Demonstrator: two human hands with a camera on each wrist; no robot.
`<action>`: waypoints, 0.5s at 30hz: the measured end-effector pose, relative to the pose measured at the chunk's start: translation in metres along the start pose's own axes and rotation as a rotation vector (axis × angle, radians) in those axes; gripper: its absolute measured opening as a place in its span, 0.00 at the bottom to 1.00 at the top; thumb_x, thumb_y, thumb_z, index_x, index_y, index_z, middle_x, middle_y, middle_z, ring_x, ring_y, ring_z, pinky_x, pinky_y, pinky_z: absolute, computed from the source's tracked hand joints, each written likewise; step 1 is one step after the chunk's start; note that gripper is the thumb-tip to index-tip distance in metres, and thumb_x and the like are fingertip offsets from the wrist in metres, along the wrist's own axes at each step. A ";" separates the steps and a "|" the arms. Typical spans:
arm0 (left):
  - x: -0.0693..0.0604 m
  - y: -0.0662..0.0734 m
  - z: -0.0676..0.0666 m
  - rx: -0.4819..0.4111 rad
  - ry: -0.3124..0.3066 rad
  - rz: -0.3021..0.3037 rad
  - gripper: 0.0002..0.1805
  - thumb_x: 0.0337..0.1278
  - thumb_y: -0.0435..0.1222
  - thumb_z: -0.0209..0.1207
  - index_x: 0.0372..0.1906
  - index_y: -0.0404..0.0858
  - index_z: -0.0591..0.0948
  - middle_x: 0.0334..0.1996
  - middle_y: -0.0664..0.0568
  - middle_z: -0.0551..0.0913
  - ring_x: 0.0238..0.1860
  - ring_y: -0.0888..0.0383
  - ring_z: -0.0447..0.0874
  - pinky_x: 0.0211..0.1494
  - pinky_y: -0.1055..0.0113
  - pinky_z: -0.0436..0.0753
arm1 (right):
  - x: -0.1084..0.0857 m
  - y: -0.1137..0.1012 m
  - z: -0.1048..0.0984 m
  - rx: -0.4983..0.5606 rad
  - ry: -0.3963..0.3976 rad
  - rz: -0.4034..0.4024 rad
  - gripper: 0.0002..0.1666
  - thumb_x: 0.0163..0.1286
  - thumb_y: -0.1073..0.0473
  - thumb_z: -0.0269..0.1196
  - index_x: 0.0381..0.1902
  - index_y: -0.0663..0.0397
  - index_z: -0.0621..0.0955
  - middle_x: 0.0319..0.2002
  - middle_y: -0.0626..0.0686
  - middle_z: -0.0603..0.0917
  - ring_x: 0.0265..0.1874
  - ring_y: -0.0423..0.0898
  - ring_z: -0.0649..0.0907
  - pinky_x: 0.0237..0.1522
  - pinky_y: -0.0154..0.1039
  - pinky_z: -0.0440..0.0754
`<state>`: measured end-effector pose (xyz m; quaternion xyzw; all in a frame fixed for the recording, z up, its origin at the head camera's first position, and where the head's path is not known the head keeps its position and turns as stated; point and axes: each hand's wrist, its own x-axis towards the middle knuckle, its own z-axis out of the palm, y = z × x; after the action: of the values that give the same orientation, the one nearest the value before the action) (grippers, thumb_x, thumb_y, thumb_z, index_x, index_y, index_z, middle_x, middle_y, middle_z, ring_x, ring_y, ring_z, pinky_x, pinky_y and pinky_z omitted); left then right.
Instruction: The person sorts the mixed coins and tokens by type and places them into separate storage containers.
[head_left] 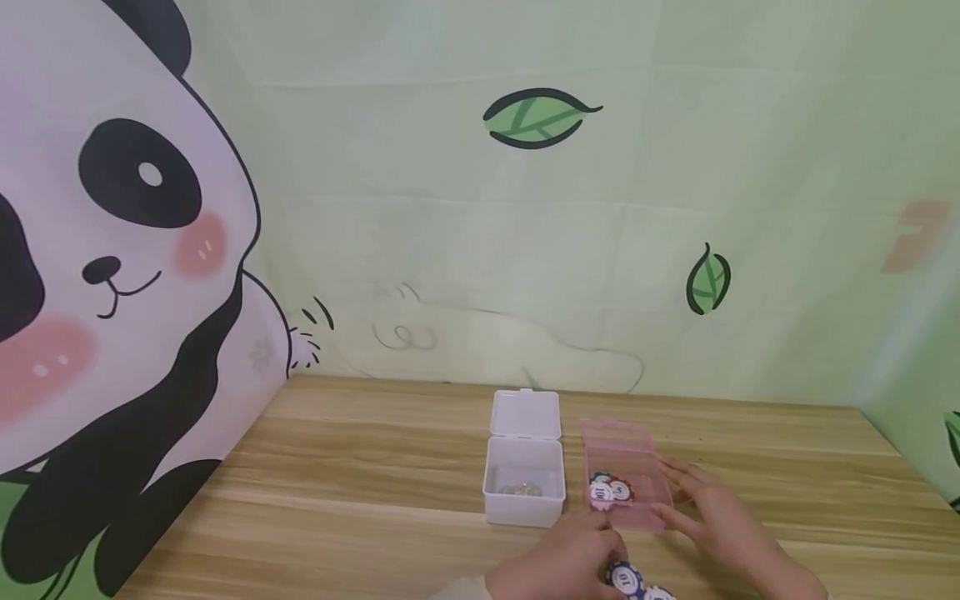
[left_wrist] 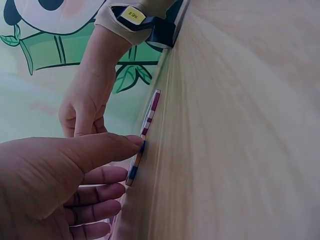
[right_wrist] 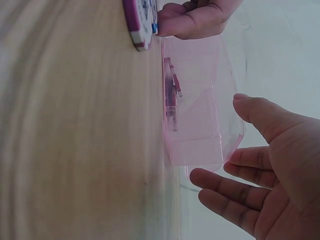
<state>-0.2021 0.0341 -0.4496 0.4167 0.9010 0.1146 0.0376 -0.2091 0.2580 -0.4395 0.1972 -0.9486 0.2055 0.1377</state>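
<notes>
A blue poker chip marked 10 lies on the table, with the thumb and fingers of my left hand pinching its edge. Beside it is a chip with a purple-and-white rim, partly cut off by the head view's lower border. My right hand rests against the right side of a clear pink box, its fingers spread and loosely bent, thumb near the front corner. Inside that box are several chips, white, red and green among them. Its lid lies back.
Left of the pink box stands a white box with its lid raised, holding small clear pieces. A wooden table runs back to a cloth backdrop printed with a panda and leaves.
</notes>
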 end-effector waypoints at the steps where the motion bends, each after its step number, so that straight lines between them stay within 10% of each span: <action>1: 0.000 0.000 0.000 0.001 0.002 0.002 0.15 0.48 0.53 0.68 0.40 0.52 0.85 0.36 0.66 0.76 0.41 0.72 0.68 0.49 0.76 0.69 | 0.000 0.000 0.000 0.001 -0.001 0.001 0.34 0.62 0.49 0.66 0.59 0.66 0.76 0.60 0.65 0.77 0.36 0.46 0.86 0.48 0.53 0.82; 15: -0.001 0.000 0.002 0.008 0.031 -0.005 0.14 0.46 0.54 0.69 0.38 0.54 0.85 0.35 0.67 0.75 0.42 0.71 0.68 0.50 0.75 0.70 | 0.000 0.000 0.000 0.016 -0.016 0.019 0.34 0.62 0.50 0.66 0.59 0.67 0.75 0.61 0.66 0.76 0.37 0.48 0.87 0.49 0.55 0.82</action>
<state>-0.2015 0.0338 -0.4515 0.4129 0.9029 0.1175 0.0224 -0.2089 0.2579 -0.4392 0.1909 -0.9498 0.2129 0.1267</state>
